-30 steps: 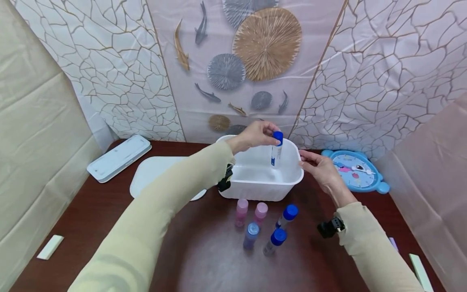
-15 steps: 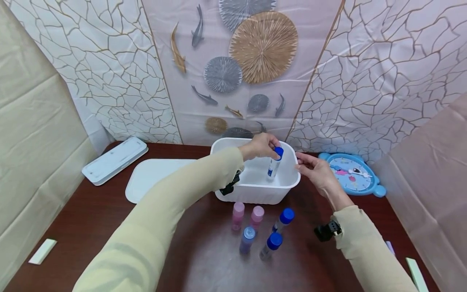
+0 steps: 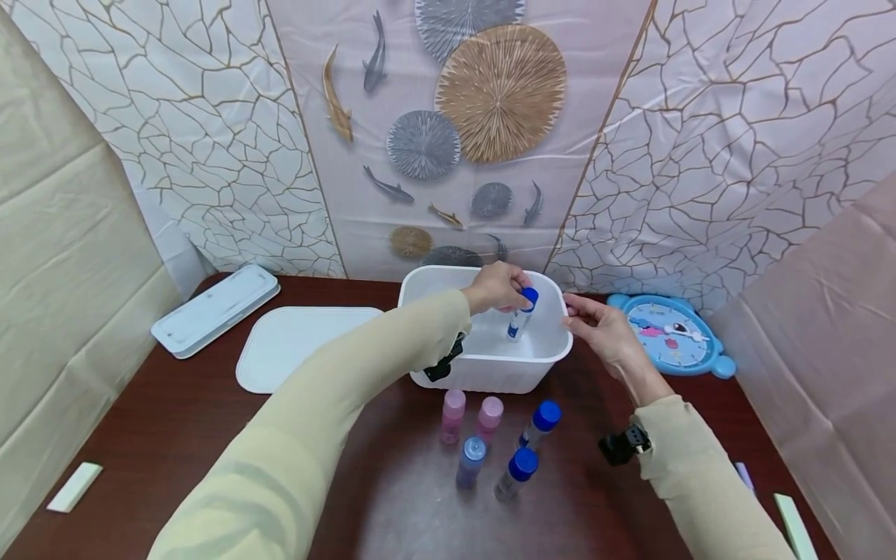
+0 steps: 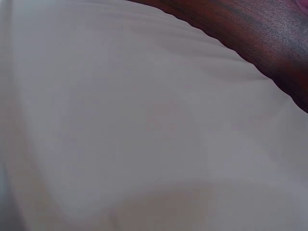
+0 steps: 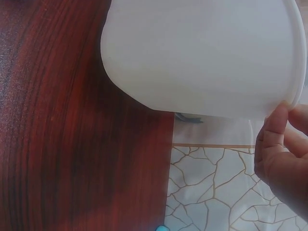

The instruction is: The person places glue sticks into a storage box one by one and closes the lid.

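A white plastic bin (image 3: 483, 373) stands against the back wall. Inside it, my left hand (image 3: 498, 286) pinches a small clear bottle (image 3: 518, 320) by its blue cap, the bottle leaning slightly. My right hand (image 3: 607, 334) pinches the bin's right rim between thumb and fingers; the right wrist view shows the fingertips (image 5: 279, 118) at the edge of the bin's wall (image 5: 202, 57). In front of the bin stand two pink bottles, one a pink bottle (image 3: 452, 416), a bluish bottle (image 3: 470, 463) and two more blue-capped bottles, one a blue-capped bottle (image 3: 516, 473). A pale surface fills most of the left wrist view.
A white lid (image 3: 294, 342) lies left of the bin, with a pale blue flat case (image 3: 215, 309) behind it. To the right is a blue toy clock (image 3: 668, 334). Small pale blocks, such as a white block (image 3: 75, 488), lie near the dark table's sides.
My left hand has lowered the blue-capped bottle deeper into the bin. My right hand has stayed on the rim. The whole head view has shifted slightly.
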Demonstrator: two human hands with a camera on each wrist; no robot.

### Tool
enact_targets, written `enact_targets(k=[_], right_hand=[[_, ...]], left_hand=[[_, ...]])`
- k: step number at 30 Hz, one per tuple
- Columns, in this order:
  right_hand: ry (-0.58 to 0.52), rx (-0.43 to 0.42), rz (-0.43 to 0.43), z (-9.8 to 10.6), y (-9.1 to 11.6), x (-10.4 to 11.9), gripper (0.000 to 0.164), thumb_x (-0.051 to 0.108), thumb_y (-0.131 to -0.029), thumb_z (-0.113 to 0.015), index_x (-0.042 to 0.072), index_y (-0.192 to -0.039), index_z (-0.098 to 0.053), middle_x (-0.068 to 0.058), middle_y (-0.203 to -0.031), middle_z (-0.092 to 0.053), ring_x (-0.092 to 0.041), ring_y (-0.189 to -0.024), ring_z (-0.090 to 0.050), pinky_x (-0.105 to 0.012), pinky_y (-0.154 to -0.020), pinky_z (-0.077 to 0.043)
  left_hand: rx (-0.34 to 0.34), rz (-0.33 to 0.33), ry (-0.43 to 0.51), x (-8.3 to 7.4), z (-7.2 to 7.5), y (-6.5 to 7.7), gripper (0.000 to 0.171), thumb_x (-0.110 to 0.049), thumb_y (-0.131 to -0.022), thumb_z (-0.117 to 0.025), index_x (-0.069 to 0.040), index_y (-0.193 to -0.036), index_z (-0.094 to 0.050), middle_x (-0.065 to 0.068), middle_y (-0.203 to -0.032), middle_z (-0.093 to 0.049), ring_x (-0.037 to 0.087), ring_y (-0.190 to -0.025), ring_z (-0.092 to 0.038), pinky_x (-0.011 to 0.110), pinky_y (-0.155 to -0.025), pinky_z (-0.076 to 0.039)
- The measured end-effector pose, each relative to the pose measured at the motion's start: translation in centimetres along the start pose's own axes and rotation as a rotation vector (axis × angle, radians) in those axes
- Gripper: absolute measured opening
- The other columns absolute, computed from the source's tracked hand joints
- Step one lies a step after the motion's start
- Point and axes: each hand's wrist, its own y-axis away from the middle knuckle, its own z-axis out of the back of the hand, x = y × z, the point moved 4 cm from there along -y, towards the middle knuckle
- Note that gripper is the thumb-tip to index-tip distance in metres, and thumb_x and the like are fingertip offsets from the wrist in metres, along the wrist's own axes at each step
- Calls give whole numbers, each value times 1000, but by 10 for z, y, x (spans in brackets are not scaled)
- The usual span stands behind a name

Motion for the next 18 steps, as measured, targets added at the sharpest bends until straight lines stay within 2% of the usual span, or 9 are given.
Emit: enact_targets(k=[5,9,18], right_hand=[[23,-8,2,0,1,1,49,11,-95,-56,0,-140,-41,-12,-112,-51,-5,-91,-49,-9,-77,-48],[1,-6,2,-1,2,2,49,9,-94,-56,-1,-140,-40,-14,-112,-51,-5,-90,-49,-8,-75,-47],[2,-6,9,-2,0,0,49,9,-95,-55,0,-140,-41,-7,-109,-51,-7,-91,-49,-8,-75,-48]], left_hand=[[4,-12,50,3,-3,-2,23,-4,-78,-76,-5,-99,-67,8,-93,-69,11,-69,-61,19,-61,-55],[33,-15,78,7,-8,0,27,-1,-77,-75,-2,-102,-66,11,-98,-70,12,-69,-61,19,-60,-55],[96,-19,119,10,-16,6,35,2,-76,-75,1,-110,-64,13,-102,-68,16,-72,-63,23,-62,-56]])
